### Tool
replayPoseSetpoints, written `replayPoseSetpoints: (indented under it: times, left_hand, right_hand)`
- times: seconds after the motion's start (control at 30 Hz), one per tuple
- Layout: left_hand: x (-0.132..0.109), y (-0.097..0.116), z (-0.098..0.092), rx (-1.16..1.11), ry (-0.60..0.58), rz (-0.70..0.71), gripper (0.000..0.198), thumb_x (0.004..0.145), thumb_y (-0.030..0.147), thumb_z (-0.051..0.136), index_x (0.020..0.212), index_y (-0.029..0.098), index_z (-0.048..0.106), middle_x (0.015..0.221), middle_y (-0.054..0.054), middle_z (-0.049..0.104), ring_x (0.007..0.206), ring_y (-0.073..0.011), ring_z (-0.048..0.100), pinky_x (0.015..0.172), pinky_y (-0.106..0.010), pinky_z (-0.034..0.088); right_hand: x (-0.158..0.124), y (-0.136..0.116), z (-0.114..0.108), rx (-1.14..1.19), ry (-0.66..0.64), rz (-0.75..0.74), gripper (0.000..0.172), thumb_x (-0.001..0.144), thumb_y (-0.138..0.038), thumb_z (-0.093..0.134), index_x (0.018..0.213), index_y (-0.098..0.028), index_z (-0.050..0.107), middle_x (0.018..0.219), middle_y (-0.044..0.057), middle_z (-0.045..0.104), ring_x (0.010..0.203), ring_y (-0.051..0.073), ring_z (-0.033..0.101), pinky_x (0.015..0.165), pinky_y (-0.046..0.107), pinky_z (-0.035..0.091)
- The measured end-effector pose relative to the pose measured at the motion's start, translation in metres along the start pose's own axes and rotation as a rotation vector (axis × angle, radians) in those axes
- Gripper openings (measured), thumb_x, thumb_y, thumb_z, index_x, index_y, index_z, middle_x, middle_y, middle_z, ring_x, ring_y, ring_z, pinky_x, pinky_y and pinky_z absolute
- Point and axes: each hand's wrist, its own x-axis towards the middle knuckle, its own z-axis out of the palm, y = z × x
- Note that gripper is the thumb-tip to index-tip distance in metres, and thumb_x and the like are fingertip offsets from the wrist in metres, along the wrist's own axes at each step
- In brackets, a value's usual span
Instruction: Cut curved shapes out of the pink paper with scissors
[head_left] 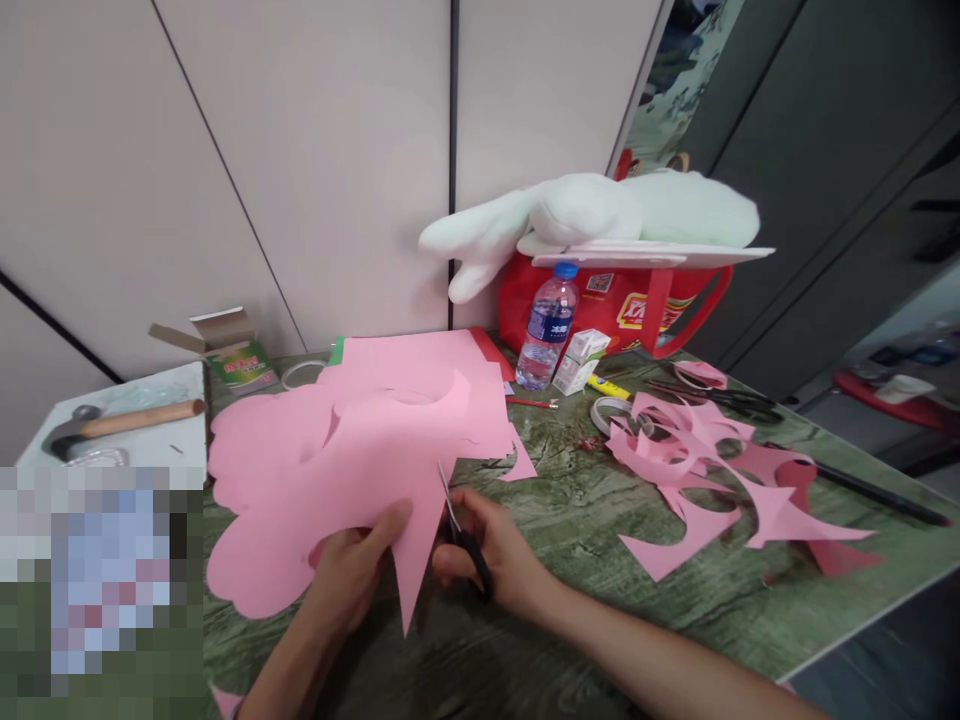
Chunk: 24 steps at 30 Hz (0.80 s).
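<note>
A large pink paper sheet (352, 470) with a scalloped left side is in my left hand (356, 570), the thumb on top and the other fingers hidden beneath. My right hand (495, 550) holds black-handled scissors (469, 555), whose blades meet the sheet's right edge beside a long pointed flap. Behind the held piece lie more pink sheets (420, 350). A small pink scrap (521, 460) rests just beyond the scissors. Farther right is a loose heap of curved pink offcuts (690, 510).
At the back stand a water bottle (547, 335), a small white box (581, 360) and a red bag (517, 295) under a white plush toy (600, 210). A hammer (135, 420) lies on a white board at left. A tape roll (611, 415) sits by the offcuts on the green table (555, 500).
</note>
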Motion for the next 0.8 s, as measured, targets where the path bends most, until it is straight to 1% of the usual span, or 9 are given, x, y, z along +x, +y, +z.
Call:
replayPoseSetpoints:
  times: [0.1,0.17,0.23,0.33,0.4,0.5,0.6,0.7,0.8]
  left_hand:
    - [0.001,-0.007,-0.001,0.036,0.001,-0.005,0.037,0.048,0.049,0.078,0.060,0.014,0.071,0.056,-0.008,0.068,0.064,-0.0250,0.062,0.060,-0.034,0.050]
    - [0.001,-0.010,-0.002,0.057,-0.003,0.007,0.037,0.051,0.049,0.078,0.063,0.014,0.071,0.059,-0.007,0.069,0.071,-0.0265,0.063,0.066,-0.034,0.050]
    - [0.000,-0.011,-0.004,0.093,-0.030,0.006,0.033,0.057,0.047,0.076,0.059,0.015,0.068,0.060,-0.007,0.069,0.072,-0.0264,0.063,0.068,-0.033,0.049]
    - [-0.002,-0.009,-0.004,0.095,-0.138,-0.023,0.036,0.065,0.049,0.071,0.056,0.015,0.067,0.056,-0.006,0.068,0.061,-0.0227,0.060,0.063,-0.033,0.049]
    - [-0.003,-0.008,-0.004,0.071,-0.179,-0.033,0.039,0.066,0.051,0.070,0.053,0.014,0.066,0.051,-0.006,0.065,0.055,-0.0207,0.057,0.062,-0.033,0.049]
    - [-0.003,-0.009,-0.005,0.096,-0.135,-0.028,0.037,0.063,0.049,0.073,0.050,0.016,0.063,0.046,-0.003,0.061,0.064,-0.0235,0.061,0.071,-0.034,0.050]
    - [-0.002,-0.012,-0.007,0.107,-0.110,-0.029,0.034,0.063,0.047,0.074,0.067,0.014,0.070,0.057,-0.005,0.068,0.084,-0.0272,0.064,0.081,-0.035,0.048]
    - [-0.001,-0.012,-0.008,0.067,-0.126,-0.044,0.044,0.063,0.048,0.075,0.087,0.011,0.072,0.070,-0.008,0.073,0.094,-0.0286,0.063,0.083,-0.035,0.048]
    - [0.000,-0.011,-0.006,0.071,-0.127,-0.060,0.047,0.061,0.048,0.075,0.087,0.009,0.073,0.073,-0.010,0.074,0.093,-0.0298,0.064,0.081,-0.035,0.049]
  right_hand:
    - [0.002,-0.004,0.000,0.036,-0.016,-0.067,0.051,0.059,-0.054,0.078,0.089,-0.022,0.052,0.071,-0.002,0.062,0.071,0.018,0.060,0.067,0.030,0.048]
    - [0.002,-0.006,0.000,0.052,-0.032,-0.074,0.051,0.059,-0.053,0.078,0.089,-0.022,0.051,0.070,-0.002,0.062,0.072,0.019,0.060,0.070,0.032,0.048]
    - [0.001,-0.006,0.000,0.065,-0.035,-0.062,0.050,0.060,-0.052,0.078,0.088,-0.021,0.051,0.069,-0.002,0.061,0.067,0.017,0.059,0.068,0.030,0.049]
    - [0.000,-0.004,-0.001,0.058,-0.016,-0.014,0.051,0.058,-0.050,0.081,0.086,-0.019,0.052,0.064,-0.004,0.059,0.052,0.012,0.053,0.051,0.022,0.043]
    - [0.000,-0.004,-0.002,0.053,-0.011,0.008,0.051,0.056,-0.048,0.082,0.085,-0.019,0.052,0.061,-0.005,0.057,0.048,0.010,0.049,0.046,0.020,0.039]
    - [0.001,-0.009,-0.004,0.077,-0.051,-0.008,0.051,0.057,-0.047,0.082,0.088,-0.020,0.052,0.064,-0.004,0.059,0.054,0.013,0.054,0.054,0.023,0.044]
    - [0.002,-0.015,-0.004,0.095,-0.089,-0.030,0.051,0.058,-0.048,0.080,0.089,-0.021,0.050,0.068,-0.003,0.061,0.061,0.016,0.058,0.062,0.027,0.048]
    - [0.003,-0.017,-0.005,0.095,-0.102,-0.036,0.050,0.059,-0.048,0.080,0.089,-0.021,0.051,0.069,-0.004,0.060,0.061,0.015,0.058,0.064,0.027,0.047]
    - [0.002,-0.014,-0.005,0.056,-0.062,-0.017,0.047,0.060,-0.047,0.080,0.085,-0.020,0.051,0.067,-0.004,0.059,0.058,0.013,0.055,0.058,0.023,0.045]
